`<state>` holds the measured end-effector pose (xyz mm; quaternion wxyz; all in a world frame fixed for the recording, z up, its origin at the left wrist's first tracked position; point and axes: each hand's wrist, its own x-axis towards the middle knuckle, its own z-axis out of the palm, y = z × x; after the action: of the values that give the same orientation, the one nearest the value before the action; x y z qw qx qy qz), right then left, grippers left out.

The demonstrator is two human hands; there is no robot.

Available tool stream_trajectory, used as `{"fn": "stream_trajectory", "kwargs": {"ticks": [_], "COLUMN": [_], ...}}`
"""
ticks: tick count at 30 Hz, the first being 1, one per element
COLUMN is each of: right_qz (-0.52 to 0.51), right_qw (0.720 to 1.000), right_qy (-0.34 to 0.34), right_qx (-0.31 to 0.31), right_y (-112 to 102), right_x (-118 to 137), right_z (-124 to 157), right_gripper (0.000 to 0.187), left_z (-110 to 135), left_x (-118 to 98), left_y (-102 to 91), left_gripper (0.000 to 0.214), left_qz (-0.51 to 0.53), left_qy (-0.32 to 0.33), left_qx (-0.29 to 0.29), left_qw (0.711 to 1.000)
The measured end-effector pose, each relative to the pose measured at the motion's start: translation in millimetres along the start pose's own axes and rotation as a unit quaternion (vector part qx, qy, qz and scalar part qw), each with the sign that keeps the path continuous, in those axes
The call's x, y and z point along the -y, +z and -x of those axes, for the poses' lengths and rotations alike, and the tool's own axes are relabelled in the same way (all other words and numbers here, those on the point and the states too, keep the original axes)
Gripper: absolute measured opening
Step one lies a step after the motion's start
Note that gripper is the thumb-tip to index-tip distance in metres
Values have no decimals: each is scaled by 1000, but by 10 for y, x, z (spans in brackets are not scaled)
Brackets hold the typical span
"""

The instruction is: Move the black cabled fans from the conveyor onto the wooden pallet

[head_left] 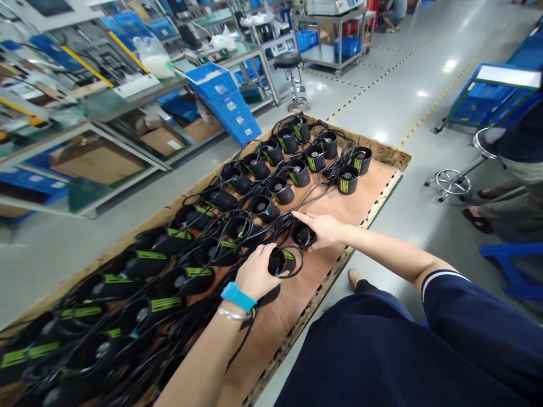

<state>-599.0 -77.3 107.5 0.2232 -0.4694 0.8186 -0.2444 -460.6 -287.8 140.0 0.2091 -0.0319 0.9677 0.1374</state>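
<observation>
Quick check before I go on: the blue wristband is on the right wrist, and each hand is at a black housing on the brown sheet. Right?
Not quite: the head view shows the blue wristband on the left wrist. The rest holds: left hand and right hand are each at a black housing on the brown sheet.

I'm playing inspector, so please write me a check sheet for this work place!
Surface: brown sheet inside a wooden edge.
Job's things: black cups crowded together, many with green labels.
Clutter: plastic bag on a bench beyond.
Hands: left hand on one cup, right hand on another; firmness of grip unclear.
Cables: black cords tangled among the cups.
Surroundings: blue bins, a black stool and, at right, a co-worker.
</observation>
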Motion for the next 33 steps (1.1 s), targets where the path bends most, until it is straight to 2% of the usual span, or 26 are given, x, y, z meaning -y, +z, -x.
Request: {"fn": "stream_trajectory", "kwargs": {"ticks": [2,3,5,6,8,9,11,14,16,17,19,21,23,27,33], "right_qz": [9,18,40,53,81,95,109,65,11,-17,-65,-90,-91,-82,-86], "right_qw": [1000,1000,993,984,963,956,958,981,988,987,983,976,971,962,962], "right_qy": [7,13,34,50,92,110,119,69,43,37,40,50,65,103,101], "right_qx": [5,-17,-108,-163,-241,-255,-238,-167,-150,-153,-169,-190,-210,-237,-237], "right_y": [-157,-274,-570,-736,-1065,-1207,-1403,-1435,-1338,-1280,-1188,-1155,-1176,-1249,-1214], "right_x": [-110,-218,-561,-794,-1343,-1629,-2147,-2625,-2736,-2753,-2760,-2777,-2826,-2975,-3069], "right_z": [140,242,480,597,775,821,809,593,410,333,234,212,244,303,273], "right_gripper": [121,118,102,93,83,82,87,100,106,105,97,89,86,88,95], "left_z": [58,88,122,108,-36,-182,-623,-1478,-1977,-2169,-2423,-2544,-2610,-2784,-2997], "left_x": [61,72,13,-70,-349,-533,-940,-1485,-1739,-1832,-1961,-2040,-2099,-2215,-2295], "left_y": [-42,-96,-257,-350,-509,-557,-560,-349,-159,-80,17,38,16,-27,10], "left_gripper": [79,91,106,106,89,81,77,102,117,114,91,68,61,58,64], "left_qz": [6,7,23,40,79,96,124,135,114,106,106,115,123,123,111], "left_qy": [0,3,13,18,29,32,27,-15,-57,-75,-96,-101,-93,-84,-90], "left_qx": [19,27,13,-15,-87,-114,-133,-97,-67,-61,-68,-85,-100,-112,-121], "left_qw": [1000,1000,1000,999,993,988,983,986,990,990,987,985,983,982,982]}}
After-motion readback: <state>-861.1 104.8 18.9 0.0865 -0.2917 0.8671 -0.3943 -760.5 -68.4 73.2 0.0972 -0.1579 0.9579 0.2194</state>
